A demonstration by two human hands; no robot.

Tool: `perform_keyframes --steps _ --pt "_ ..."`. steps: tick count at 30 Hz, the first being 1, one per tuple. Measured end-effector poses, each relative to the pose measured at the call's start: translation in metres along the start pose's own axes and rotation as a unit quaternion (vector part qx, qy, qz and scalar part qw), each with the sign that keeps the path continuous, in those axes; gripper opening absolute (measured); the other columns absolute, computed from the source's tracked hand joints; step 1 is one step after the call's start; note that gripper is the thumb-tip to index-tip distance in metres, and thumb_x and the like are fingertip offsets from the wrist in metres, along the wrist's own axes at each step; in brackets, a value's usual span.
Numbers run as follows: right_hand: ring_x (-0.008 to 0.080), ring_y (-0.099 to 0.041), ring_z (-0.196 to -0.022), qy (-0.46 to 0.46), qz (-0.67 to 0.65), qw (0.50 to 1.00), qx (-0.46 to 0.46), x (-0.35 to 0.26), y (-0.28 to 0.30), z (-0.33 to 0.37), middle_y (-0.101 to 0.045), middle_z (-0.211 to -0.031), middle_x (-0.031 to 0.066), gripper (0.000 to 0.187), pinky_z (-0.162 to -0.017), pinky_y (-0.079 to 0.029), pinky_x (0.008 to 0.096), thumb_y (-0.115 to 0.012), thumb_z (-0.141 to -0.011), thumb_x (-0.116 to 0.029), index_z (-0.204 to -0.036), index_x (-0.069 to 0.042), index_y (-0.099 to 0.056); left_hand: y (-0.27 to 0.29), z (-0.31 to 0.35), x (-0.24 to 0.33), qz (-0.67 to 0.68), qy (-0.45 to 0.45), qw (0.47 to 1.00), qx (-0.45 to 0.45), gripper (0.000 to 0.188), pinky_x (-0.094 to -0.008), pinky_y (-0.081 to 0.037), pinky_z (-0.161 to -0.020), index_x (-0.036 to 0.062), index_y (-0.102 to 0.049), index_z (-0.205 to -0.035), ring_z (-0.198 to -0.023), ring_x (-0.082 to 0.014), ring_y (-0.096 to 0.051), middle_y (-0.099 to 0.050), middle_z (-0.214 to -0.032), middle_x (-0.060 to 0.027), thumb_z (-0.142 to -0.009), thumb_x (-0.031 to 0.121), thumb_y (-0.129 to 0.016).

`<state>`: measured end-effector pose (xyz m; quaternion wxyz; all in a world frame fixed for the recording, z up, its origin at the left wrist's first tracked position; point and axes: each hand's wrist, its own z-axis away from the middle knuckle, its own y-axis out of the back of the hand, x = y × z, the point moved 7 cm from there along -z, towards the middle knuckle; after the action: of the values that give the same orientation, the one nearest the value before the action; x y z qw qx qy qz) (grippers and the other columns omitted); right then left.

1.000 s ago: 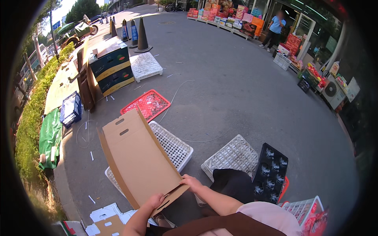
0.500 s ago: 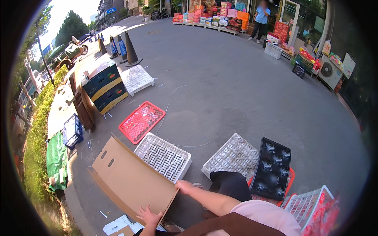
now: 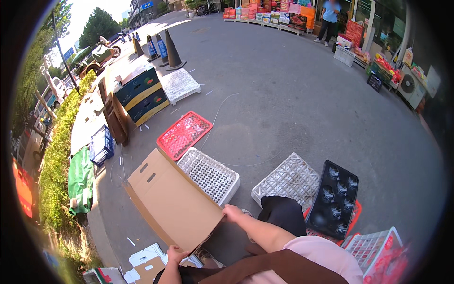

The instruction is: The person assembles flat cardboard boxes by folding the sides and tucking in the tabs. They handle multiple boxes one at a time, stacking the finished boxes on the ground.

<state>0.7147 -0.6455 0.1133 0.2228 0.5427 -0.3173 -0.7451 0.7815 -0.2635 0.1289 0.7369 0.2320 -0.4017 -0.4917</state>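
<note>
A long folded sheet of brown cardboard [image 3: 182, 203] with two hand slots at its far end slants away from me over the ground. My right hand [image 3: 232, 214] is closed on its right near corner. At the left near corner my left hand [image 3: 176, 255] is wrapped over the edge, its fingers partly hidden. Beside the cardboard's right side lies a white perforated plastic crate [image 3: 210, 177], partly covered by it. Flat white and brown carton pieces [image 3: 146, 262] lie on the ground by my left hand.
A red plastic basket [image 3: 184, 135] lies beyond the white crate. To the right are a white lattice crate [image 3: 288, 180], a black moulded tray [image 3: 332, 199] and a white basket [image 3: 371, 248]. Stacked dark boxes [image 3: 142, 97], traffic cones [image 3: 172, 52] and a person [image 3: 328, 21] are farther off.
My left hand has gone from lying spread on the cardboard to gripping its near edge. The view has shifted, so the scene sits farther right. My right hand keeps its hold.
</note>
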Motion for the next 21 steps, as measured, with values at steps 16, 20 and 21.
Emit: perform_keyframes --steps 16,20,21 --pt "0.0215 -0.070 -0.082 -0.029 -0.016 0.988 -0.148 0.027 0.000 0.001 -0.073 -0.088 0.0080 0.023 -0.073 -0.053 0.0333 -0.079 -0.068 -0.016 -0.090 -0.013 -0.076 -0.046 -0.001 -0.046 0.157 -0.123 0.967 -0.156 0.028 -0.0283 -0.052 -0.083 0.0050 -0.070 -0.105 -0.090 -0.0156 -0.066 -0.071 -0.096 -0.0064 -0.081 0.017 -0.077" --pt "0.0213 -0.067 -0.091 -0.056 -0.005 0.962 -0.266 0.010 -0.006 0.014 -0.072 -0.096 0.0070 0.032 -0.082 -0.051 0.0343 -0.081 -0.072 -0.029 -0.100 -0.014 -0.074 -0.040 -0.008 -0.065 0.244 -0.027 0.942 -0.229 0.040 -0.0312 -0.053 -0.086 0.0055 -0.067 -0.114 -0.098 -0.0155 -0.062 -0.067 -0.106 -0.0040 -0.080 0.025 -0.078" --pt "0.0214 -0.067 -0.092 -0.050 -0.032 0.957 -0.283 0.012 -0.008 0.015 -0.072 -0.098 0.0069 0.034 -0.083 -0.050 0.0347 -0.080 -0.073 -0.032 -0.102 -0.015 -0.074 -0.040 -0.009 -0.068 0.260 -0.003 0.931 -0.255 0.042 -0.0322 -0.053 -0.087 0.0062 -0.066 -0.115 -0.102 -0.0158 -0.061 -0.066 -0.110 -0.0040 -0.080 0.027 -0.078"
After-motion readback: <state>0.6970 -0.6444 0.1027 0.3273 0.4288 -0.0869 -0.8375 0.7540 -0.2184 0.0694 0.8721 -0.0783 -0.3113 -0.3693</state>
